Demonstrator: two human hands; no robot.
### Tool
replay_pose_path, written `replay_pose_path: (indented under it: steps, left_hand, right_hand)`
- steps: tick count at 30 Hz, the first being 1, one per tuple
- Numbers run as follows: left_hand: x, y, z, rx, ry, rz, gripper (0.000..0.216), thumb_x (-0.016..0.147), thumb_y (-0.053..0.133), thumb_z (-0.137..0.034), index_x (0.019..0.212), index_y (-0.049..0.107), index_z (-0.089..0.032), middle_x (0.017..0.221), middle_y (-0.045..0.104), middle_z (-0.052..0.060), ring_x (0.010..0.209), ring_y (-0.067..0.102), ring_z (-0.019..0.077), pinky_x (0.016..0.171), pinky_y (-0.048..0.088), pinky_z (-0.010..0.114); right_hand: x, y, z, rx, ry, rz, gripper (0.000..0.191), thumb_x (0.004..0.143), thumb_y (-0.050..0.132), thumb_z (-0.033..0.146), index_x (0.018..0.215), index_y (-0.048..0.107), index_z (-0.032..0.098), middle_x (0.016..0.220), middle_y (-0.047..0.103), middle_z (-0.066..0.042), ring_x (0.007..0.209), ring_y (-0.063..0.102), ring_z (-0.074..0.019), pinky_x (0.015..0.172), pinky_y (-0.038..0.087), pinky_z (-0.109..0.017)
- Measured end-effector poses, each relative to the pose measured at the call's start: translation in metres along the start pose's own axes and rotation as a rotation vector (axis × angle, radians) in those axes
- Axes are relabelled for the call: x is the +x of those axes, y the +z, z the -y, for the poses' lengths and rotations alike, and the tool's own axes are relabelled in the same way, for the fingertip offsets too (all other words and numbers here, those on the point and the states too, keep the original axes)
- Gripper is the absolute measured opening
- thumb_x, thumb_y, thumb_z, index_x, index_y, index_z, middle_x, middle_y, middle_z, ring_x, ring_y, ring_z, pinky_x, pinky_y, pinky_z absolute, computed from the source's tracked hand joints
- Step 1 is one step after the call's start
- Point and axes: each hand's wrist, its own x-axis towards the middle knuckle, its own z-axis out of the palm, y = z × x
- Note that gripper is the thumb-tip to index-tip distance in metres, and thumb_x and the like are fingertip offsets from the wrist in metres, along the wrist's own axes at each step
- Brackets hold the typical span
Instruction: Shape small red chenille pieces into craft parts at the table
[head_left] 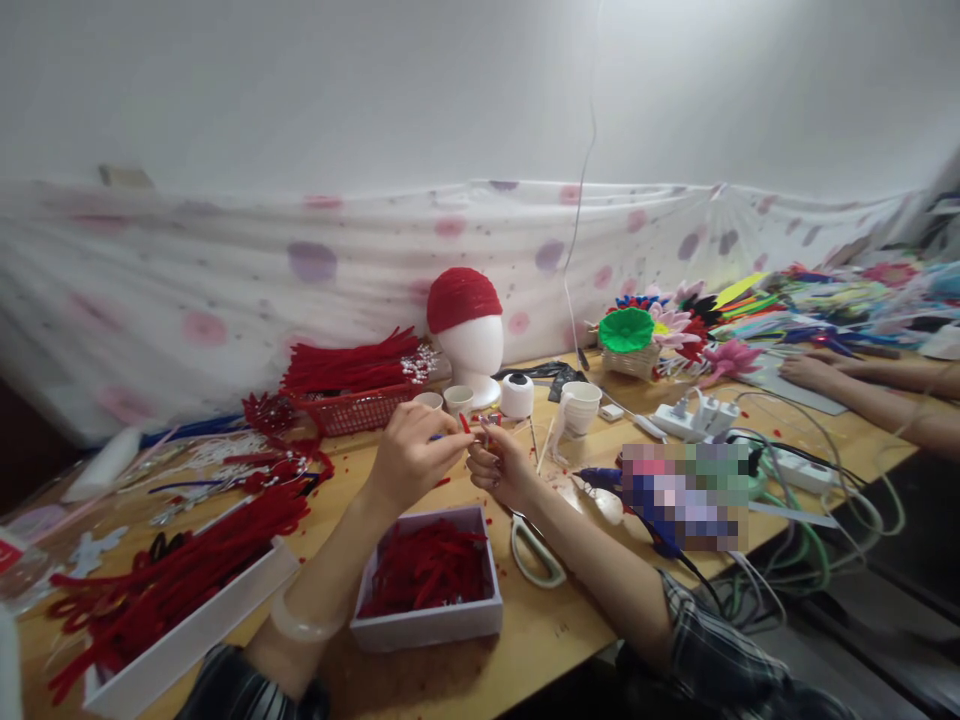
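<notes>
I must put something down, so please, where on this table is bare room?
Bare wood of the table shows between the square box, the scissors and the front edge; another patch lies in front of the box. Red stems crowd the left, power strips the right.

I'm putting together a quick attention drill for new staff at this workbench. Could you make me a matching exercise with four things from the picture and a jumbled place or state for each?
Things
1. Mannequin head
2. Bracelet
3. Small white box
4. Left hand and right hand

Places and states
A. Around the left forearm
B. Close together above the table
C. Topped with a red covering
D. With red strips lying inside

Right pairs: 1-C, 2-A, 3-D, 4-B
</notes>
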Motion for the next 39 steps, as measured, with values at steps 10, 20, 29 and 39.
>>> replay_pose_path:
  steps: [10, 20, 29, 39]
  left_hand:
    - [0.005, 0.002, -0.001, -0.501, -0.750, 0.173, 0.019, 0.075, 0.062, -0.029, 0.085, 0.073, -0.017, 0.081, 0.073, 0.005, 0.072, 0.063, 0.0170, 0.067, 0.047, 0.028]
    - [0.000, 0.008, 0.007, -0.962, -1.044, 0.166, 0.032, 0.057, 0.081, -0.040, 0.075, 0.076, -0.014, 0.079, 0.075, 0.007, 0.076, 0.066, 0.0193, 0.075, 0.048, 0.029]
    - [0.010, 0.005, 0.000, -1.079, -1.099, -0.204, 0.034, 0.048, 0.087, -0.038, 0.071, 0.076, -0.016, 0.074, 0.075, 0.004, 0.073, 0.064, 0.0154, 0.082, 0.047, 0.029]
    - [0.008, 0.012, -0.006, -1.028, -1.033, -0.262, 0.028, 0.054, 0.084, -0.036, 0.071, 0.075, -0.015, 0.085, 0.071, 0.005, 0.084, 0.061, 0.0179, 0.089, 0.045, 0.033]
  right_hand:
    - [0.001, 0.000, -0.002, -0.247, -0.203, -0.054, 0.034, 0.066, 0.077, 0.040, 0.078, 0.056, 0.017, 0.044, 0.020, 0.013, 0.039, 0.010, -0.0037, 0.039, 0.006, -0.020]
    - [0.001, -0.002, -0.007, -0.494, -0.216, -0.013, 0.035, 0.067, 0.075, 0.045, 0.075, 0.061, 0.014, 0.041, 0.028, 0.012, 0.036, 0.017, -0.0034, 0.037, 0.012, -0.020]
    - [0.005, -0.007, -0.003, -0.241, 0.125, -0.150, 0.055, 0.084, 0.028, 0.058, 0.044, 0.035, 0.021, 0.036, 0.020, 0.008, 0.031, 0.010, -0.0048, 0.031, 0.006, -0.019]
    - [0.003, 0.004, -0.003, -0.256, 0.269, -0.143, 0.048, 0.087, 0.020, 0.046, 0.046, 0.027, 0.023, 0.037, 0.017, 0.008, 0.032, 0.006, -0.0060, 0.030, 0.006, -0.018]
